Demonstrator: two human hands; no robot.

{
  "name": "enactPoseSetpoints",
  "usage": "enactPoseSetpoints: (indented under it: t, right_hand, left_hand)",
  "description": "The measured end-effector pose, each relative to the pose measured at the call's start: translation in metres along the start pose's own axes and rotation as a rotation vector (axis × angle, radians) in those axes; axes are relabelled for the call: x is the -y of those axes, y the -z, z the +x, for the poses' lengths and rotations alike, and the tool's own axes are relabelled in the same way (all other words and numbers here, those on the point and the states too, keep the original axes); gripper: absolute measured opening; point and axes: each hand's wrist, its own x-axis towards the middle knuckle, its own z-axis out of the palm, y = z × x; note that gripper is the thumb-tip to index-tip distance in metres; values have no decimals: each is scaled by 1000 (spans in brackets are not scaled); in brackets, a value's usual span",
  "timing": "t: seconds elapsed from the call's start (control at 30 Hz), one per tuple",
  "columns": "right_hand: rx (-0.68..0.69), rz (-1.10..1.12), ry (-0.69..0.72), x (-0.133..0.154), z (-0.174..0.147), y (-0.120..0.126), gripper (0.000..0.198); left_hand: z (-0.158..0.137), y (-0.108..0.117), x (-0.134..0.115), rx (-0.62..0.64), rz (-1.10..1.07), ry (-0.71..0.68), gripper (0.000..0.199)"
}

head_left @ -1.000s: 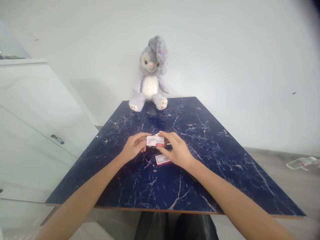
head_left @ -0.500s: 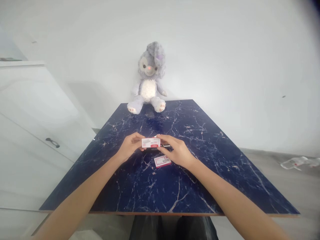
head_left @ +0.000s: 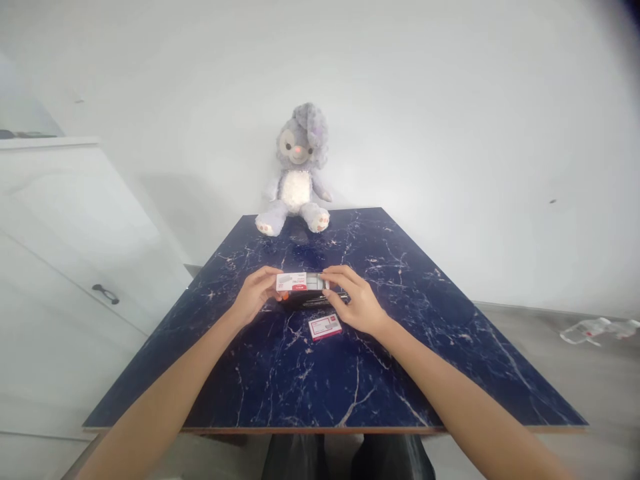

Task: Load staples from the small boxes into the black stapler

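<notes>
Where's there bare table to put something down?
Try the front of the blue table, between its near edge and the flat box. There's room right of the right hand, and between the left hand and plush toy. The middle is crowded: both hands hold a half-open box by a black thing.

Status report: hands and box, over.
Left hand gripping red-and-white rectangular cardboard box. Right hand pinching its exposed grey insert. Partly hidden black object close below.
</notes>
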Motion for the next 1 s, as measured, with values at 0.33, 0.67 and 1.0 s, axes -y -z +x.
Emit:
enactPoseSetpoints:
  t: [0.33, 0.67, 1.0]
  right_hand:
    - [182, -206, 19, -6, 2, 7, 24]
    - [134, -65, -34, -12, 1, 4, 7]
    - [-144, 70, -246, -17, 1, 1, 28]
  left_hand:
    - [-9, -19, -7, 5, 246, -12, 34]
    - [-5, -11, -1, 13, 104, 84, 34]
    - [-5, -14, 0, -6, -63, 113, 35]
